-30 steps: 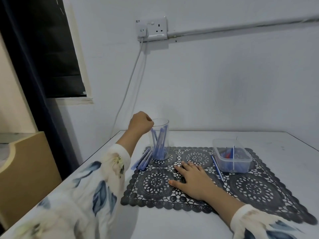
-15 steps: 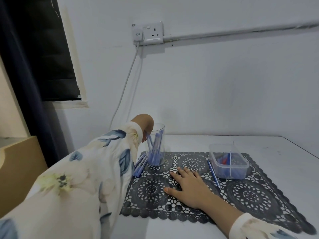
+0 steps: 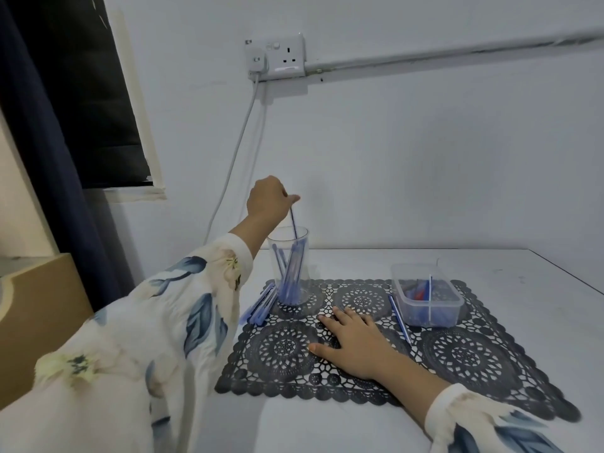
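Observation:
A clear plastic cup [image 3: 289,256] stands on the back left of a black lace mat [image 3: 457,358] and holds several blue pens. My left hand [image 3: 266,201] is raised above the cup and pinches the top of one blue pen [image 3: 293,227], whose lower end is still inside the cup. My right hand [image 3: 354,344] lies flat on the mat, fingers spread. A small pile of blue pens [image 3: 260,305] lies on the mat left of the cup. One more blue pen [image 3: 399,318] lies next to a clear rectangular box [image 3: 425,297].
The clear box holds blue and red pens and stands at the mat's back right. The white table [image 3: 523,282] meets the wall behind. A cable [image 3: 228,171] hangs from a wall socket [image 3: 277,58] behind the cup. A wooden cabinet [image 3: 42,308] stands at left.
My left hand has risen from the cup's rim, lifting one blue pen partly out of the cup. My right hand has stayed flat on the mat.

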### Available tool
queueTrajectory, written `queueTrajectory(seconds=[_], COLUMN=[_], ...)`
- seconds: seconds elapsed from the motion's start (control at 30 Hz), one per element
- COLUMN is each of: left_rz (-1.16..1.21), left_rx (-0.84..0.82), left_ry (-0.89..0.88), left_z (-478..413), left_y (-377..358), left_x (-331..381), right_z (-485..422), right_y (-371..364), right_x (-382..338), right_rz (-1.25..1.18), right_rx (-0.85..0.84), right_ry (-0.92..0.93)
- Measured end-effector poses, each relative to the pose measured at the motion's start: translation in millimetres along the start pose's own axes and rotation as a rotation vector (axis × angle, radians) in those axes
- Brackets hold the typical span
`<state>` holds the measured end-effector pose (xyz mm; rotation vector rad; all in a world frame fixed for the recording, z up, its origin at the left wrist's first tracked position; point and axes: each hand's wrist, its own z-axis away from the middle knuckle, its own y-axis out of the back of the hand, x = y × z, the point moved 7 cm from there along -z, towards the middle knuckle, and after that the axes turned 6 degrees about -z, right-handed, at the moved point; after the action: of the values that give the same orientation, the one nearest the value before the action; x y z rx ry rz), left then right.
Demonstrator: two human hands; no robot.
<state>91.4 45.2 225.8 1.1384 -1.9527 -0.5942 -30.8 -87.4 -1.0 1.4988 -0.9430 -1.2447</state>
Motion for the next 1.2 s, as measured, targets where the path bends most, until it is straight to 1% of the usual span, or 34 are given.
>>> queueTrajectory(seconds=[0.07,0.13,0.23,0.3,0.37,0.47,0.57,0.63,0.7,0.73,0.77,0.87,0.97,1.03,1.2], left_rz=[0.233,0.467,0.733,0.862,0.916,0.819,0.542,0.377,0.313,0.310,0.312,0.320,0.395,0.398,0.352], left_rx=[0.111,0.259,0.406,0.428,0.370,0.227,0.072,-0.061,-0.186,-0.222,-0.227,-0.165,-0.218,-0.248,-0.226], left_ry=[-0.021,-0.039,-0.051,-0.064,-0.042,0.006,-0.018,-0.038,0.006,0.030,0.046,0.063,0.041,0.008,-0.022], left_z=[8,23,49,67,82,104,131,147,159,164,169,178,181,181,181], left_y=[14,35,57,64,61,42,16,-6,-28,-36,-41,-48,-58,-63,-64], left_x=[4,9,14,17,18,12,1,-6,-16,-22,-26,-35,-34,-32,-32], right_z=[0,-1,-1,-1,-1,0,0,1,0,0,1,3,7,10,14], right_y=[0,0,-1,-1,-1,-1,0,1,4,5,8,15,25,32,43], right_x=[0,0,0,0,0,-1,-1,-2,-3,-3,-3,-5,-8,-12,-15], right_rz=[-0.001,-0.003,-0.006,-0.004,-0.002,-0.005,-0.021,-0.035,-0.057,-0.072,-0.090,-0.142,-0.184,-0.196,-0.159], right_rx=[0.001,0.003,0.002,0.005,0.008,0.015,0.029,0.044,0.077,0.100,0.126,0.200,0.295,0.373,0.510], right_ry=[0.001,0.000,-0.004,-0.004,-0.004,0.001,0.004,0.010,0.025,0.034,0.049,0.078,0.100,0.129,0.195])
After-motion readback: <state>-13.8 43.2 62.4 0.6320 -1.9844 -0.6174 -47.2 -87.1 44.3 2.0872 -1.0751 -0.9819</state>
